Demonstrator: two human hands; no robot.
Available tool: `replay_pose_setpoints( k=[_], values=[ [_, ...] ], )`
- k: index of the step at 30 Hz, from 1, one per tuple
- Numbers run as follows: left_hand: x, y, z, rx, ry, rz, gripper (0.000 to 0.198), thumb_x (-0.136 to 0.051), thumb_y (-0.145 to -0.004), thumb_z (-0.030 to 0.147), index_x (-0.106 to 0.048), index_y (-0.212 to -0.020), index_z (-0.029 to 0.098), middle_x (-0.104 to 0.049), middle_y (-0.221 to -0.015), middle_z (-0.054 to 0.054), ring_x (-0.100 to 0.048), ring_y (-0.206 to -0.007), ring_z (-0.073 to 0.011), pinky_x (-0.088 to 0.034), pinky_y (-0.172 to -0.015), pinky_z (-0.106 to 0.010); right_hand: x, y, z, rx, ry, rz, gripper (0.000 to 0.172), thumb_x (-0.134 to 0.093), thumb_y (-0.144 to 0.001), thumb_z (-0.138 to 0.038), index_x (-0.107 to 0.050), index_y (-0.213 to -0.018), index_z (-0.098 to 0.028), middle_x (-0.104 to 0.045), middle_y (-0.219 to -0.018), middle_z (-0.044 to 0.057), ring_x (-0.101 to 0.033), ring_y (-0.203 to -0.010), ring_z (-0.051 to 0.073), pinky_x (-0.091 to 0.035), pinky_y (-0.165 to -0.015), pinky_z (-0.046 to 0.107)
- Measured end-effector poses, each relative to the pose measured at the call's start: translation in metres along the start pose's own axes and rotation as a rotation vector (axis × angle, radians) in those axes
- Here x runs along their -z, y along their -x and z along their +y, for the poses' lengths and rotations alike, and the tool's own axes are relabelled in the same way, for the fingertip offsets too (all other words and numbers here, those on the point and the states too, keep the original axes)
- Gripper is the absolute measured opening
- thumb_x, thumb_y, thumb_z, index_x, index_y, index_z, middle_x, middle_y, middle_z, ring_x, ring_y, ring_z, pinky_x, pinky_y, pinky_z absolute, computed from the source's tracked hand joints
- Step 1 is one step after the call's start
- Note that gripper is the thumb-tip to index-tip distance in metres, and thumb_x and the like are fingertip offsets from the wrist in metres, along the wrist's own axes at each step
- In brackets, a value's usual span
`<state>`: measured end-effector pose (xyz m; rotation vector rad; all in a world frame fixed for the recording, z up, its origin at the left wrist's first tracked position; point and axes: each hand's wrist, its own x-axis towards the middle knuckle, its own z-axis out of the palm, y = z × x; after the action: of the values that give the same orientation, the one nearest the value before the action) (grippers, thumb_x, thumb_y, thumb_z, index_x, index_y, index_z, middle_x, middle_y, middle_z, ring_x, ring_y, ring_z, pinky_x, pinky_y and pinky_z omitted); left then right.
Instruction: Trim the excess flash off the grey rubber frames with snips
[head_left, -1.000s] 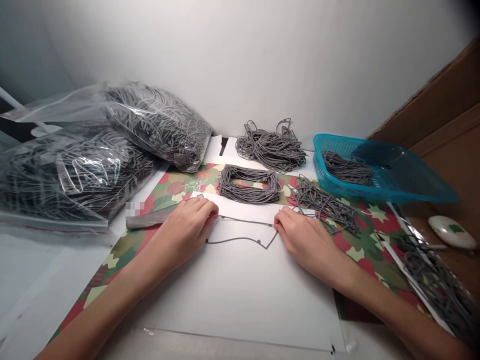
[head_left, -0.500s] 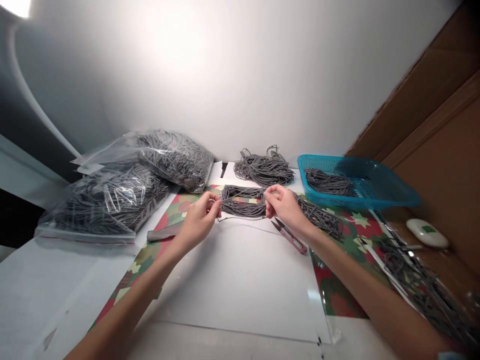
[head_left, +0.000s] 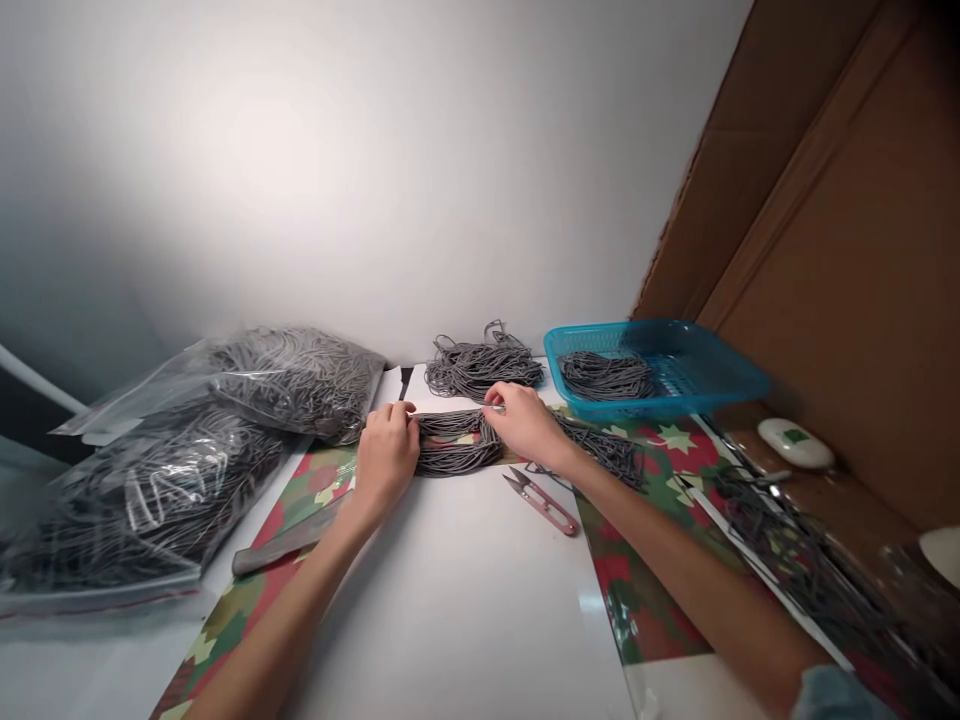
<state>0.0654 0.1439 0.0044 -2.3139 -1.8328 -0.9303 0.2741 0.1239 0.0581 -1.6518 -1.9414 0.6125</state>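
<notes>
My left hand [head_left: 386, 452] and my right hand [head_left: 523, 422] rest at the two ends of a rectangular stack of grey cord loops [head_left: 454, 447] at the far edge of a white sheet [head_left: 465, 590]. Both hands have their fingers curled and pinched on a single grey cord loop laid across the top of that stack. A pair of pink thread snips [head_left: 541, 500] lies on the sheet just right of the stack, near my right wrist.
Two clear bags of grey cords [head_left: 187, 450] lie at left. A loose cord pile [head_left: 480, 365] sits by the wall, and a teal basket [head_left: 679, 375] holds more. A grey flat tool [head_left: 289, 540], patterned mat [head_left: 645, 580], tangled cords [head_left: 795, 550] and cardboard wall [head_left: 847, 250] are at right.
Both hands lifted a single grey cord loop off the white sheet and carried it forward onto the stack of loops. The view tilted upward, and the snips now show on the sheet.
</notes>
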Motion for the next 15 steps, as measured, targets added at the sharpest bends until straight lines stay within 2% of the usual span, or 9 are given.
replay_pose_setpoints(
  k=[4,9,12,15],
  values=[
    [0.002,0.007,0.006,-0.107,-0.054,0.059,0.024,-0.056,-0.093,0.030,-0.058,-0.112,0.015,-0.060,-0.114,-0.008,-0.059,-0.101,-0.0225,-0.051,-0.086,-0.044,0.030,0.005,-0.005,0.030,0.122,-0.023,0.028,-0.055,-0.094,-0.035,-0.059,-0.116,-0.016,-0.062,-0.115,0.007,-0.062,-0.098,0.019,-0.053,-0.085,0.040],
    [0.008,0.032,0.017,-0.273,-0.078,0.032,0.017,-0.043,-0.093,0.018,-0.058,-0.101,0.017,-0.059,-0.102,-0.012,-0.058,-0.097,-0.0261,-0.049,-0.081,-0.041,0.059,0.014,-0.002,-0.020,0.306,-0.151,0.028,-0.055,-0.095,-0.035,-0.059,-0.115,-0.017,-0.062,-0.115,0.007,-0.062,-0.097,0.019,-0.054,-0.084,0.039],
    [0.013,0.055,0.019,-0.335,-0.086,0.023,0.016,-0.043,-0.092,0.017,-0.057,-0.099,0.021,-0.058,-0.101,-0.011,-0.058,-0.092,-0.0272,-0.048,-0.079,-0.041,0.056,0.015,0.005,-0.085,0.419,-0.265,0.029,-0.056,-0.094,-0.034,-0.059,-0.117,-0.017,-0.061,-0.118,0.008,-0.062,-0.099,0.019,-0.053,-0.085,0.040],
    [0.019,0.071,0.017,-0.374,-0.081,0.026,0.016,-0.044,-0.091,0.015,-0.054,-0.101,0.022,-0.057,-0.103,-0.011,-0.059,-0.088,-0.0252,-0.049,-0.077,-0.040,0.042,0.012,0.013,-0.139,0.508,-0.349,0.031,-0.058,-0.093,-0.034,-0.058,-0.119,-0.018,-0.060,-0.120,0.008,-0.061,-0.102,0.020,-0.053,-0.086,0.040]
  ],
)
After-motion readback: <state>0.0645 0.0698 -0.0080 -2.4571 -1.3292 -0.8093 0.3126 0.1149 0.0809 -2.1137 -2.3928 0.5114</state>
